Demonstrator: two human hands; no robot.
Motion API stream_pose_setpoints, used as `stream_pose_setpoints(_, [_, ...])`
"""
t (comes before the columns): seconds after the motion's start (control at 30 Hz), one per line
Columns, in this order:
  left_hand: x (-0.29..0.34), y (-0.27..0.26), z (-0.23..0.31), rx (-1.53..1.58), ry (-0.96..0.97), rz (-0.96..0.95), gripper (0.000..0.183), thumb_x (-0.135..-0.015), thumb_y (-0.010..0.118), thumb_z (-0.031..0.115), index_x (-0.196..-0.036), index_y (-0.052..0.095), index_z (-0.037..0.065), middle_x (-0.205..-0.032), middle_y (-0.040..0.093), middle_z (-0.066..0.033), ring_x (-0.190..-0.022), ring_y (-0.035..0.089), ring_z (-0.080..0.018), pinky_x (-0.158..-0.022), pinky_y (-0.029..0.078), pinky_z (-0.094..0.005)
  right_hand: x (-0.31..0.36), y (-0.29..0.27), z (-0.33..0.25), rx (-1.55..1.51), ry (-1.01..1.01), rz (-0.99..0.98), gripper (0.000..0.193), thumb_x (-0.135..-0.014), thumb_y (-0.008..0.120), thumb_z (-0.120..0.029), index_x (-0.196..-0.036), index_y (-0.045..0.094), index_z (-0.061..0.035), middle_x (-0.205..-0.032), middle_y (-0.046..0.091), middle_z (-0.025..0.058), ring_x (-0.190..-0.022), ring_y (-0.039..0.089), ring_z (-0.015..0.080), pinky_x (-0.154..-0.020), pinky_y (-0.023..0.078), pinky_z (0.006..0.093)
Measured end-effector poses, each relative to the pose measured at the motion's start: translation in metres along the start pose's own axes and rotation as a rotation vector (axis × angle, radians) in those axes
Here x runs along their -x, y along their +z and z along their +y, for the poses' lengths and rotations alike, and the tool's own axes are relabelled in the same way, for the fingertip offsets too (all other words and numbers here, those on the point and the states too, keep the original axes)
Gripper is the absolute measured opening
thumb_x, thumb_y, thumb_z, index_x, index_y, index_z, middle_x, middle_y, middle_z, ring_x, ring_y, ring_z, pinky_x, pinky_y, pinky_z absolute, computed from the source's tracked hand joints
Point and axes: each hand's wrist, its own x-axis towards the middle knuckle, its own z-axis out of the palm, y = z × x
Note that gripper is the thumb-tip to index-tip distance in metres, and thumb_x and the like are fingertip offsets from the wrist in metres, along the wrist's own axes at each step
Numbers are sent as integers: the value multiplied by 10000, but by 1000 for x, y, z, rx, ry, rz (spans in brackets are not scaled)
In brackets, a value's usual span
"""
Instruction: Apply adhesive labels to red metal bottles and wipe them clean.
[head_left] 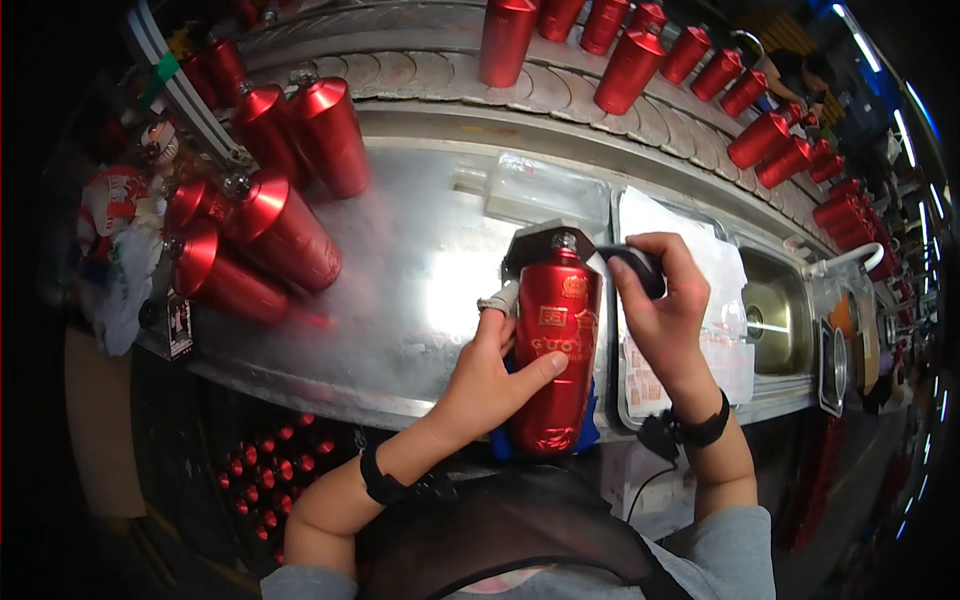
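Observation:
A glossy red bottle [557, 345] with gold markings and a clear neck stands tilted in front of me at the bench edge, a blue cloth [590, 415] showing beneath it. Wrapped round its left side is my left hand [490, 375], thumb across the front and a white covering on one fingertip. Just right of the bottle's shoulder, my right hand [665, 300] grips a dark rounded object [643, 272] whose kind I cannot make out. Behind the bottle's neck sits a dark angular block [525, 250], partly hidden.
Several red bottles [290, 235] stand on the bench [400, 250] at left; more ride the curved conveyor [420, 75] beyond. A clear plastic tray [545, 190] lies behind the block. White sheets [735, 375] cover a tray at right, beside a sink [770, 310]. Bottles are stored below.

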Motion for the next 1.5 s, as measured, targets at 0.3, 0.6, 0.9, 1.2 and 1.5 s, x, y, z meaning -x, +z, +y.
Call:
stream_pose_setpoints(0.3, [9, -23, -4, 215, -75, 46, 761, -931, 675, 137, -1505, 201, -17, -1467, 381, -270, -1416, 360, -304, -1152, 314, -401, 56, -30, -26, -179, -325, -310, 359, -621, 731, 69, -960, 682, -40, -857, 652, 95, -749, 601, 273, -672, 462, 366])
stream_pose_setpoints(0.6, [10, -27, -4, 291, -82, 84, 648, -970, 618, 130, -1493, 263, -15, -1442, 428, -210, -1357, 430, -240, -1113, 364, -356, 50, -10, -49, -89, -326, -295, 323, -609, 742, -6, -926, 725, -69, -870, 656, 69, -769, 600, 253, -680, 457, 362])
stream_pose_setpoints(0.9, [11, -49, 3, 274, -135, 82, 542, -1035, 483, 206, -1501, 298, 0, -1366, 520, -158, -1250, 524, -186, -1066, 395, -316, 26, 33, -87, 124, -449, -340, 254, -664, 699, -121, -915, 707, -83, -913, 632, 41, -853, 593, 221, -718, 455, 360])
stream_pose_setpoints(1.2, [1, -56, 13, 317, -109, 101, 432, -1013, 570, 217, -1344, 416, -13, -1234, 592, -126, -1141, 558, -142, -984, 447, -285, 24, 37, -80, 80, -417, -350, 297, -676, 700, -111, -969, 701, -64, -865, 624, 47, -824, 599, 230, -706, 465, 356])
stream_pose_setpoints(1.5, [-9, -73, -4, 279, -72, 142, 511, -936, 699, 222, -1291, 418, -15, -1251, 584, -198, -1136, 591, -206, -955, 486, -322, 61, 53, -58, -511, 748, -20, 183, -874, 714, -53, -970, 562, -22, -857, 634, 25, -747, 573, 59, -652, 471, 216])
